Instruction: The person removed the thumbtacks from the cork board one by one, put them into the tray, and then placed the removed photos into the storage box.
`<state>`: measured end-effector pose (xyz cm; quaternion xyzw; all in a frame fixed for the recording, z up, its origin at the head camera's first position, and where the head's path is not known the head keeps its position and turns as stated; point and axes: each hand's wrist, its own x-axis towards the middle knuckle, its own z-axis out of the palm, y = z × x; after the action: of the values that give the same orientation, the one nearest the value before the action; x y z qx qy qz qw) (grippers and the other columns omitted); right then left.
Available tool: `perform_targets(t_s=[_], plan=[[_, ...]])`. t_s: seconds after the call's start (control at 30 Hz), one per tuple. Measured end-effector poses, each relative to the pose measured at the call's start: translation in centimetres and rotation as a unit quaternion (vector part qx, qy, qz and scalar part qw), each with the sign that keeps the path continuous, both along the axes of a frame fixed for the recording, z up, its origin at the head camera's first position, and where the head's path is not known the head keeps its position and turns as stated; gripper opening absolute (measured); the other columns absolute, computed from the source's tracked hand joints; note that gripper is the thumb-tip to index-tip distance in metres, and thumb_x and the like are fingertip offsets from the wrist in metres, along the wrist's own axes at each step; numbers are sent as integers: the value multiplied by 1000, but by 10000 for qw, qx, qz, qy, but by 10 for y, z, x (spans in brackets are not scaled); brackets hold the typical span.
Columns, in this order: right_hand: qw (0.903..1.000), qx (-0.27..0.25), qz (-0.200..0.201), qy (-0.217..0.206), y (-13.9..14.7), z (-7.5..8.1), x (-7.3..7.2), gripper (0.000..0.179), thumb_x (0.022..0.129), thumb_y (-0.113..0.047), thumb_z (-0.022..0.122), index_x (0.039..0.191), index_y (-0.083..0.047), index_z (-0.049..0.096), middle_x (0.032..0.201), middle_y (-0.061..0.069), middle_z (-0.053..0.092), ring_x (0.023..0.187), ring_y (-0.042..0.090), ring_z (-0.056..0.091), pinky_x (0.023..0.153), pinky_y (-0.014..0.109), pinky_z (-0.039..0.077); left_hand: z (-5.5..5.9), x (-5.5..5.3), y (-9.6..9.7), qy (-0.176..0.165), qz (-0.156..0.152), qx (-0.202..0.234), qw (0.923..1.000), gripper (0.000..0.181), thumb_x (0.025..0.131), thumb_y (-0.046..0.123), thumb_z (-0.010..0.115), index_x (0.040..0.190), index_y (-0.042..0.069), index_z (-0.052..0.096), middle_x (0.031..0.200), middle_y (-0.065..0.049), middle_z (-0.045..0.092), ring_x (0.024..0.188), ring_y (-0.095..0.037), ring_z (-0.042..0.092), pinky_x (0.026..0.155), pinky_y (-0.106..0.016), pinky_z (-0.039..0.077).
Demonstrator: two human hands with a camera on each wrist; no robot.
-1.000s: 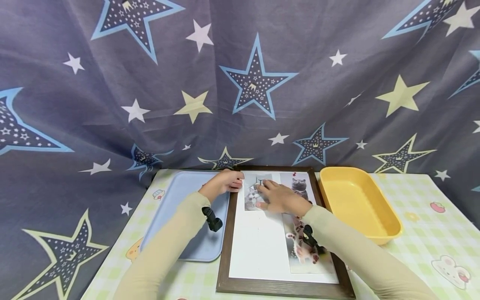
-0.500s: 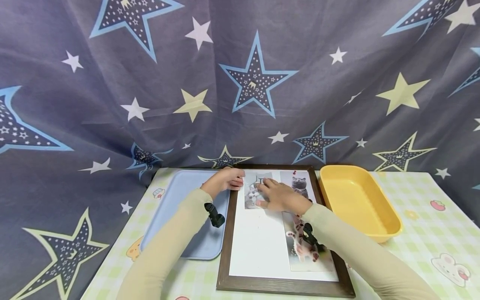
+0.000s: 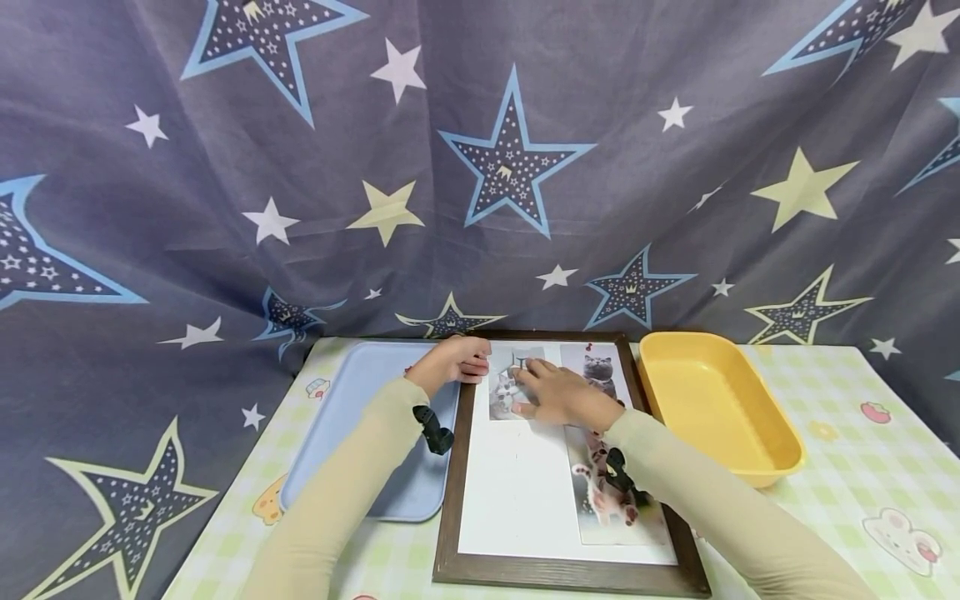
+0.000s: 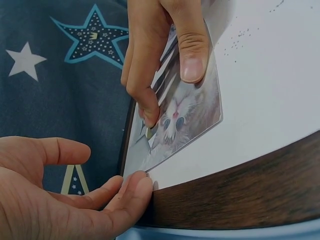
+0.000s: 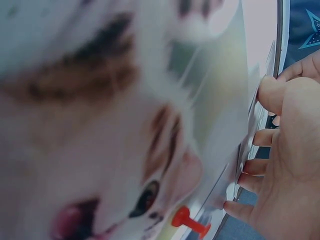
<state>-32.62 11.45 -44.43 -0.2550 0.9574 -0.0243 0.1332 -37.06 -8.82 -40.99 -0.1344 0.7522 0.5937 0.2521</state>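
Observation:
A photo of a white kitten (image 4: pixel 172 125) lies at the upper left of a white board (image 3: pixel 517 483) with a dark wooden frame (image 3: pixel 555 575). My right hand (image 3: pixel 566 396) rests on this photo with its fingers spread; in the left wrist view its thumb and a bent finger touch the picture. At the photo's outer corner, by the frame's left edge, my left hand (image 4: pixel 75 200) touches with its fingertips, thumb held apart. Beneath my right wrist lies a photo of a striped kitten (image 3: pixel 603 500). A red pushpin (image 5: pixel 184 217) stands in the kitten photo in the right wrist view.
A grey cat photo (image 3: pixel 598 368) with a red pushpin (image 3: pixel 588 347) is at the board's upper right. To the left lies a blue tray (image 3: pixel 408 500); to the right stands a yellow bin (image 3: pixel 716 408). A star-patterned curtain (image 3: pixel 480 275) hangs behind the checkered tablecloth (image 3: pixel 840 467).
My left hand and forearm have shifted very slightly to the right at the frame's edge. The right hand stays in place on the photo.

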Motion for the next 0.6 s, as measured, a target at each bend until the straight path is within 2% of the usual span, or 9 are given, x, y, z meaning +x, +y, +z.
perform_targets(t_s=[0.13, 0.33, 0.6], plan=[[10000, -49, 27, 1, 0, 2, 1, 74, 104, -60, 41, 164, -20, 23, 170, 16, 16, 156, 39, 19, 125, 57, 25, -1, 0, 1, -39, 81, 89, 9999, 51, 95, 15, 54, 140, -10, 50, 144, -23, 56, 124, -31, 62, 108, -40, 53], [9999, -137, 96, 36, 1, 4, 3, 74, 105, -58, 42, 163, -17, 24, 169, 19, 17, 155, 42, 21, 125, 58, 26, -2, 1, 1, -22, 185, 204, 9996, 47, 94, 14, 53, 135, -9, 53, 143, -22, 57, 126, -32, 61, 109, -39, 52], [9997, -199, 110, 63, 1, 5, 4, 73, 105, -57, 43, 163, -17, 25, 169, 19, 18, 155, 42, 22, 125, 58, 26, -4, 1, -1, -2, 65, 204, 9998, 49, 96, 16, 54, 138, -9, 52, 144, -22, 56, 126, -31, 61, 109, -39, 52]])
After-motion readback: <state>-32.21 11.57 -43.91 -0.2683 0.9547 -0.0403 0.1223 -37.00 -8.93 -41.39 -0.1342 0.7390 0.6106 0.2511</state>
